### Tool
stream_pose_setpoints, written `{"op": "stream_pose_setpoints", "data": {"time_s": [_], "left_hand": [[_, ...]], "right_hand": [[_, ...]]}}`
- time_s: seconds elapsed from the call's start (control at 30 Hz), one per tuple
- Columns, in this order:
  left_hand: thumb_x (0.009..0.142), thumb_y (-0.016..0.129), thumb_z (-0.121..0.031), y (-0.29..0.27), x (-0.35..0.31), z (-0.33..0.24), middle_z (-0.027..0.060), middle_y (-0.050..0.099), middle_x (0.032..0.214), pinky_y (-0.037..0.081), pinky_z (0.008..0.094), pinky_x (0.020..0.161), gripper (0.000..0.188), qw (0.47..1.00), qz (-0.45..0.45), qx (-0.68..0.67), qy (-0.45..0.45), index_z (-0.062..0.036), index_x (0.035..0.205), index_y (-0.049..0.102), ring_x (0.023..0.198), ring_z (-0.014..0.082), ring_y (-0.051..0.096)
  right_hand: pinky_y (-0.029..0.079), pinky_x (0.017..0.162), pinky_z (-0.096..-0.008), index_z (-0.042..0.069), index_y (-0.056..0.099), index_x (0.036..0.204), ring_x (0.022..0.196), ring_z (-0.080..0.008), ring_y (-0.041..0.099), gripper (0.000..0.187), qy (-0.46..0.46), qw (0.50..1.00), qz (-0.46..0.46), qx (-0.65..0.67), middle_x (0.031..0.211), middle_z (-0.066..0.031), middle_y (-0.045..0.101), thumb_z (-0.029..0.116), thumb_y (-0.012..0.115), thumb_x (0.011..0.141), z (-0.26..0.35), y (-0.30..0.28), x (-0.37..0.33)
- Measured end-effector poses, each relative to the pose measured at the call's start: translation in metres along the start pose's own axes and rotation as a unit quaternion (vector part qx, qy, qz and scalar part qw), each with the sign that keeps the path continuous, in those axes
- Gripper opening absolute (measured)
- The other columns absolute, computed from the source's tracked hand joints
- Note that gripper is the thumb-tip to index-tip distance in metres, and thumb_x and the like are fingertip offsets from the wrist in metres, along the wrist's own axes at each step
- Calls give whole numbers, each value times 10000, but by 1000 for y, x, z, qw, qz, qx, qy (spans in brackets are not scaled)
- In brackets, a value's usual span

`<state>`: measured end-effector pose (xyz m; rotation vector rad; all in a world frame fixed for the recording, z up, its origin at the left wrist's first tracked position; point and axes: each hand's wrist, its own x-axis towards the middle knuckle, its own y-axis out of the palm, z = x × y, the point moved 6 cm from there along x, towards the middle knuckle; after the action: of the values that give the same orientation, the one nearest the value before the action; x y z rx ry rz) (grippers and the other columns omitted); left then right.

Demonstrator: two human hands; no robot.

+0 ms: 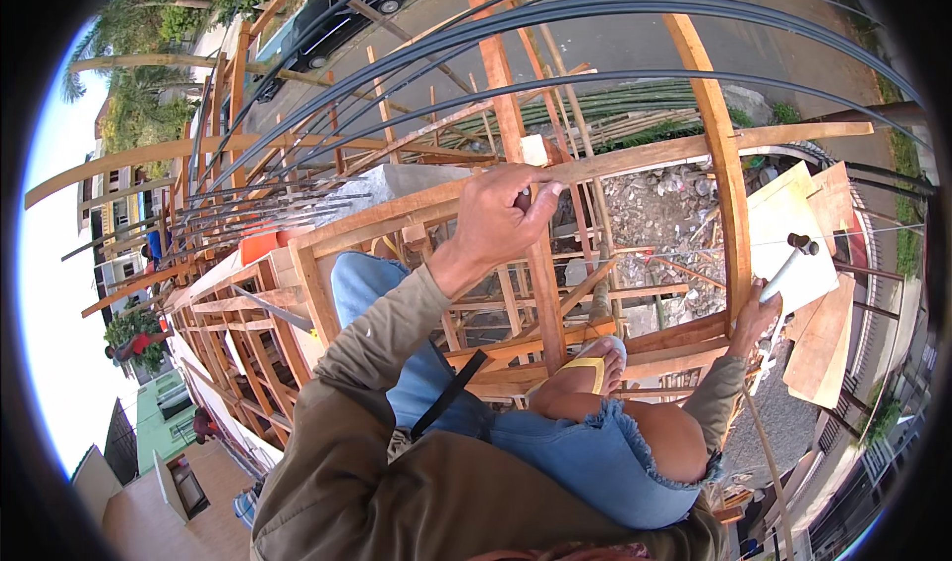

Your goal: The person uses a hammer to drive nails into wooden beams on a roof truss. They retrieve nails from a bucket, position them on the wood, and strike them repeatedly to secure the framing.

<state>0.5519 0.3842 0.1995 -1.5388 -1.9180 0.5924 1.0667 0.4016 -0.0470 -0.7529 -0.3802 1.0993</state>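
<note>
Hammer (785, 273): we see a dark head that looks like metal and a smooth, pale handle.
Crosspiece (635, 158): we read it as bare, matt wood.
Upright post (727, 165): we make out unpainted wood with visible grain.
Plywood sheets (819, 348): to us, flat, smooth, dull wood.
Cables (595, 11): we take their smooth black covering for plastic, faintly glossy.
Jacket (426, 492): we find matt, creased cloth.
Jeans (565, 452): we see faded denim, frayed at the knee.
Sandal strap (594, 365): smooth, rubbery or plastic, we judge.
Rubble (662, 214): rough and broken, as we see it.
</note>
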Motion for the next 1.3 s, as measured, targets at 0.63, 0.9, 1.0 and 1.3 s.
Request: {"op": "stream_pose_setpoints", "data": {"time_s": [0.63,0.9,1.0,1.3], "left_hand": [[814,596,-762,42,-8,203,227,729,952,564,463,769,858,904,142,303,-267,30,1131,684,903,374,719],[803,528,-809,117,6,226,252,726,965,547,468,818,909,895,72,266,-352,42,1074,701,946,398,711],[853,465,-785,109,-4,233,264,723,997,529,484,861,887,878,58,335,-337,39,1072,712,988,414,699],[767,727,-660,98,24,260,241,686,1169,476,410,980,835,862,150,142,-463,80,1151,690,1109,341,657]], "right_hand": [[451,890,-451,-129,554,1189,974,-333,598,553,88,991,86,-46,1079,-246,628,364,604,944,-6,18,12],[473,879,-400,-100,575,1246,988,-279,624,591,132,979,149,-34,1088,-206,662,407,597,943,-31,13,26],[460,901,-371,-71,585,1258,1024,-235,603,567,132,967,220,-7,1108,-167,660,399,625,944,-7,22,26],[409,1020,-360,-44,571,1268,1171,-233,549,613,168,929,322,63,1241,-173,612,423,734,907,-19,18,32]]}}
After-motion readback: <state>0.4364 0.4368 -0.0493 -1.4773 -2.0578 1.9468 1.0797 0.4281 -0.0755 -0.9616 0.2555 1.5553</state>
